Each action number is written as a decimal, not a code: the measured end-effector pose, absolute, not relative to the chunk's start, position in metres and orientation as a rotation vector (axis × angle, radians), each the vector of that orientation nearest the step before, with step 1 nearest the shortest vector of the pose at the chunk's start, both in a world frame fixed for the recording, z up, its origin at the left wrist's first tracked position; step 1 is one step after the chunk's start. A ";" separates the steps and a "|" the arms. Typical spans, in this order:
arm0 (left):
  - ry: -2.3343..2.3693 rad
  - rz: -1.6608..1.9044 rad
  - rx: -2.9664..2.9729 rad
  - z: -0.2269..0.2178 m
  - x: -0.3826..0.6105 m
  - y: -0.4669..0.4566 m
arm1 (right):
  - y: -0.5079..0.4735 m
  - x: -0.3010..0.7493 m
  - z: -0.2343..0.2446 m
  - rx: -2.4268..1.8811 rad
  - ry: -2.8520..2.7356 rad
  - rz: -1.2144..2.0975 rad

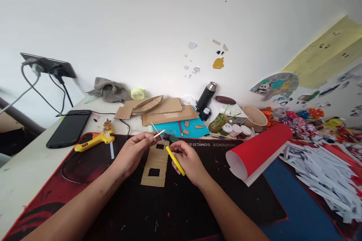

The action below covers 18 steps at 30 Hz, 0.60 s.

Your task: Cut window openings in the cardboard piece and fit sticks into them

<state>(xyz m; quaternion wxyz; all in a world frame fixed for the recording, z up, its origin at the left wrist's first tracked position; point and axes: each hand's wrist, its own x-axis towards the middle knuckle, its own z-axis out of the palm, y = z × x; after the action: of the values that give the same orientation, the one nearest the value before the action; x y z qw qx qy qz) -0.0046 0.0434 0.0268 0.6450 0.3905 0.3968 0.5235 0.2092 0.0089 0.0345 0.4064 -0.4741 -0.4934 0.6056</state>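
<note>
My left hand (138, 149) pinches a thin pale stick (160, 133) between thumb and fingers. In my right hand (188, 162) is a pair of scissors (177, 161) with yellow handles. The scissor blades point up and to the left and cross the stick near its free end; whether they touch it I cannot tell. Below both hands, a flat piece of corrugated cardboard (157, 160) with cut-out square windows lies on the black mat (198, 203). My fingers hide part of its upper end.
A yellow glue gun (93, 142) and a black phone (68, 128) lie left. Behind are cardboard pieces (169, 115), a blue sheet (166, 128) and a black flask (206, 97). A red paper roll (260, 150) and white paper strips (325, 173) are right.
</note>
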 end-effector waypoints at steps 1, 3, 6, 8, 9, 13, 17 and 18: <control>0.915 1.213 0.869 0.028 -0.007 0.045 | 0.012 0.204 0.033 -1.186 -1.268 1.547; 0.944 1.238 0.877 0.030 -0.012 0.047 | 0.019 0.198 0.033 -1.178 -1.322 1.599; 0.978 1.253 0.940 0.031 -0.017 0.050 | 0.026 0.193 0.038 -1.172 -1.386 1.739; 0.981 1.257 0.959 0.032 -0.019 0.050 | 0.030 0.189 0.041 -1.120 -1.377 1.870; 0.979 1.256 0.965 0.033 -0.019 0.051 | 0.032 0.187 0.041 -1.077 -1.360 1.927; 0.992 1.274 0.979 0.037 -0.023 0.054 | 0.038 0.179 0.032 -0.899 -1.254 2.011; 1.138 1.423 1.014 0.040 -0.030 0.058 | 0.040 0.183 0.025 -0.804 -1.236 2.044; 1.198 1.443 1.041 0.040 -0.032 0.058 | 0.039 0.185 0.024 -0.784 -1.248 2.051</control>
<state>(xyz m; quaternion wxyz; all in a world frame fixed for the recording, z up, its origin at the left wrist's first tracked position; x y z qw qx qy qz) -0.0317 0.0583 0.0401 0.4779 0.4265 0.4905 0.5909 0.1855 0.0392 0.0244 0.3033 -0.2957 -0.4709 0.7738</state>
